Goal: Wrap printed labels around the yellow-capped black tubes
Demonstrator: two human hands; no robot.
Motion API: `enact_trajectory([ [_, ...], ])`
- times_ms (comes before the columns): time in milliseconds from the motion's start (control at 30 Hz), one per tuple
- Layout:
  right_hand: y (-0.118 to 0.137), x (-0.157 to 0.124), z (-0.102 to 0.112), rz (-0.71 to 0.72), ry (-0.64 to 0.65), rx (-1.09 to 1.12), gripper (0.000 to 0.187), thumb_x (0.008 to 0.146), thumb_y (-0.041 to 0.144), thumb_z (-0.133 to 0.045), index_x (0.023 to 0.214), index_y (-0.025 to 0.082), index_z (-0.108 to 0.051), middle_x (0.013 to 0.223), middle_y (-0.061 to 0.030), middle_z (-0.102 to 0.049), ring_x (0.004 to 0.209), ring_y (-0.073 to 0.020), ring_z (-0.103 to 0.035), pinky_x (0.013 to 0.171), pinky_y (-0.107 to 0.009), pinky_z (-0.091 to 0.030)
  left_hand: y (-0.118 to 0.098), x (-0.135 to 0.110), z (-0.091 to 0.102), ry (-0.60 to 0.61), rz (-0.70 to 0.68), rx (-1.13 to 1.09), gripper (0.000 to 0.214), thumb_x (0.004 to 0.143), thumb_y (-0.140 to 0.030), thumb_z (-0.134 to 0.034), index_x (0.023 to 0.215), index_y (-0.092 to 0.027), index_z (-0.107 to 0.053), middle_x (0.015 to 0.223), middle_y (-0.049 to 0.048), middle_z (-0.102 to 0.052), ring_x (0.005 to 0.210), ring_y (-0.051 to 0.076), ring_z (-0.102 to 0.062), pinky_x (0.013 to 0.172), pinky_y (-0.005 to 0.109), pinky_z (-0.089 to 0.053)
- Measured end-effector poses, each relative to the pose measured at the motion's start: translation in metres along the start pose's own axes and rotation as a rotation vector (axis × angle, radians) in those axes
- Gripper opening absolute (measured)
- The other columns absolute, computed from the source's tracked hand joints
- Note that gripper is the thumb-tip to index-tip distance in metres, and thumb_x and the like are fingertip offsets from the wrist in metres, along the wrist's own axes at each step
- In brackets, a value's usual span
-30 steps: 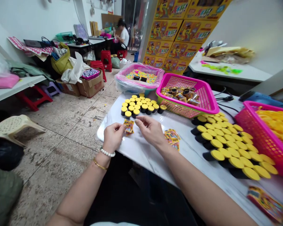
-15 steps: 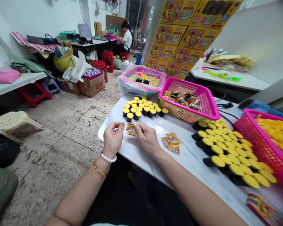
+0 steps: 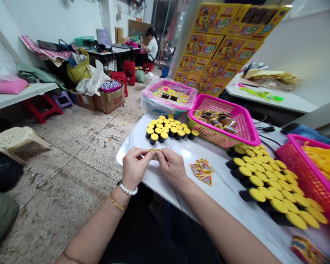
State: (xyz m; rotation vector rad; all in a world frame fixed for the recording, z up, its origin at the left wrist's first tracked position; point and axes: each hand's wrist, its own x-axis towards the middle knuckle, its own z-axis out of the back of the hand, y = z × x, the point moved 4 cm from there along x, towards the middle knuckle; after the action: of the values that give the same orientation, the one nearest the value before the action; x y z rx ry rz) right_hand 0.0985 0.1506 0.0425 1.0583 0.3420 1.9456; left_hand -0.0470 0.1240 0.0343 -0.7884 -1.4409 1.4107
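Note:
Between my two hands is a small orange-and-yellow printed label (image 3: 154, 150), mostly covered by my thumbs. My left hand (image 3: 133, 167) pinches one end of it, and my right hand (image 3: 172, 165) pinches the other, with the fingertips nearly meeting. Right of my right hand, a loose pile of similar printed labels (image 3: 201, 170) lies on the white marbled table (image 3: 225, 205). Just beyond my hands stands a cluster of small black tubs with yellow lids (image 3: 163, 135). A larger group of yellow-lidded black tubs (image 3: 272, 186) stands to the right.
A pink basket of wrapped pieces (image 3: 251, 128), a plastic-lined basket of coloured beads (image 3: 192, 104) and a pink basket of yellow pieces (image 3: 291, 154) border the work area. More printed labels (image 3: 309, 251) lie at lower right. Yellow cartons (image 3: 206, 46) are stacked behind. A person (image 3: 151, 46) sits far back.
My left hand has moved right onto the label, which my right hand alone held before. Both hands now pinch it. The view has shifted slightly.

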Motion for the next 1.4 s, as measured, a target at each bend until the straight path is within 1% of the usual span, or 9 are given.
enact_trajectory([
  [167, -0.001, 0.002, 0.002, 0.026, 0.022, -0.021, 0.039, 0.098, 0.034, -0.046, 0.062, 0.022, -0.046, 0.056, 0.0027, -0.048, 0.053, -0.0121, -0.045, 0.054, -0.026, -0.034, 0.004, 0.003, -0.003, 0.065, 0.224, -0.205, 0.017, 0.071, -0.030, -0.078, 0.076, -0.014, -0.075, 0.061, 0.0013, -0.067, 0.048, 0.009, -0.053, 0.048, 0.022, -0.042],
  [300, -0.019, 0.025, 0.019, -0.059, -0.131, -0.103, 0.031, 0.094, 0.043, -0.052, 0.073, 0.021, -0.057, 0.067, -0.0003, -0.058, 0.059, -0.0141, -0.051, 0.061, -0.027, -0.040, 0.010, 0.004, -0.007, 0.129, 0.393, -0.400, 0.025, 0.072, -0.036, -0.078, 0.076, -0.013, -0.069, 0.040, -0.0063, -0.050, 0.032, 0.005, -0.038, 0.035, 0.017, -0.025],
  [500, -0.050, 0.049, 0.006, -0.236, -0.094, -0.360, 0.026, 0.080, 0.046, -0.066, 0.079, 0.022, -0.056, 0.076, -0.0026, -0.063, 0.064, -0.0176, -0.053, 0.061, -0.029, -0.038, 0.012, 0.002, -0.010, 0.251, 0.646, -0.608, 0.026, 0.065, -0.024, -0.085, 0.082, -0.010, -0.071, 0.053, -0.0009, -0.062, 0.032, 0.002, -0.039, 0.031, 0.014, -0.016],
  [667, -0.054, 0.047, 0.003, -0.306, -0.168, -0.304, 0.014, 0.075, 0.031, -0.062, 0.082, 0.021, -0.056, 0.077, -0.0031, -0.063, 0.066, -0.0179, -0.053, 0.065, -0.031, -0.042, 0.010, 0.007, -0.013, 0.308, 0.769, -0.762, 0.006, 0.073, -0.009, -0.075, 0.075, -0.007, -0.070, 0.058, -0.0002, -0.061, 0.035, -0.002, -0.037, 0.030, 0.009, -0.016],
  [800, -0.052, 0.043, 0.024, -0.431, -0.182, 0.161, 0.046, 0.066, 0.035, -0.069, 0.107, 0.018, -0.059, 0.082, -0.0023, -0.065, 0.064, -0.0177, -0.059, 0.066, -0.036, -0.050, 0.011, 0.014, -0.015, 0.296, 0.827, -0.864, 0.007, 0.080, -0.004, -0.065, 0.074, -0.006, -0.067, 0.062, -0.0007, -0.060, 0.035, -0.004, -0.033, 0.029, 0.008, -0.014],
  [900, -0.042, 0.042, 0.028, -0.537, -0.012, 0.688, 0.042, 0.068, 0.042, -0.071, 0.102, 0.018, -0.064, 0.081, -0.0035, -0.068, 0.067, -0.0188, -0.066, 0.062, -0.035, -0.055, 0.012, 0.017, -0.017, 0.273, 0.842, -0.917, 0.010, 0.085, -0.004, -0.062, 0.076, -0.007, -0.065, 0.065, -0.0010, -0.060, 0.034, -0.004, -0.031, 0.028, 0.007, -0.014],
  [1000, -0.028, 0.041, 0.028, -0.527, 0.059, 0.913, 0.034, 0.070, 0.041, -0.075, 0.096, 0.020, -0.070, 0.087, -0.0046, -0.073, 0.075, -0.0183, -0.069, 0.071, -0.036, -0.058, 0.013, 0.018, -0.019, 0.266, 0.830, -0.952, 0.010, 0.088, -0.004, -0.059, 0.080, -0.007, -0.064, 0.067, -0.0007, -0.060, 0.033, -0.004, -0.032, 0.028, 0.007, -0.016],
  [1167, -0.024, 0.037, 0.017, -0.502, 0.108, 0.832, 0.031, 0.067, 0.039, -0.080, 0.089, 0.018, -0.073, 0.086, -0.0037, -0.075, 0.078, -0.0174, -0.069, 0.083, -0.037, -0.056, 0.014, 0.019, -0.020, 0.266, 0.820, -0.986, 0.008, 0.089, -0.004, -0.057, 0.089, -0.007, -0.064, 0.070, -0.0005, -0.061, 0.034, -0.004, -0.034, 0.028, 0.008, -0.016],
  [1400, -0.011, 0.033, 0.025, -0.352, 0.057, 0.429, 0.022, 0.074, 0.036, -0.071, 0.088, 0.019, -0.068, 0.083, -0.0052, -0.074, 0.076, -0.0200, -0.070, 0.074, -0.035, -0.057, 0.016, 0.020, -0.020, 0.251, 0.804, -1.009, 0.003, 0.084, -0.006, -0.064, 0.083, -0.008, -0.063, 0.071, 0.0006, -0.064, 0.036, -0.004, -0.032, 0.030, 0.008, -0.016],
])
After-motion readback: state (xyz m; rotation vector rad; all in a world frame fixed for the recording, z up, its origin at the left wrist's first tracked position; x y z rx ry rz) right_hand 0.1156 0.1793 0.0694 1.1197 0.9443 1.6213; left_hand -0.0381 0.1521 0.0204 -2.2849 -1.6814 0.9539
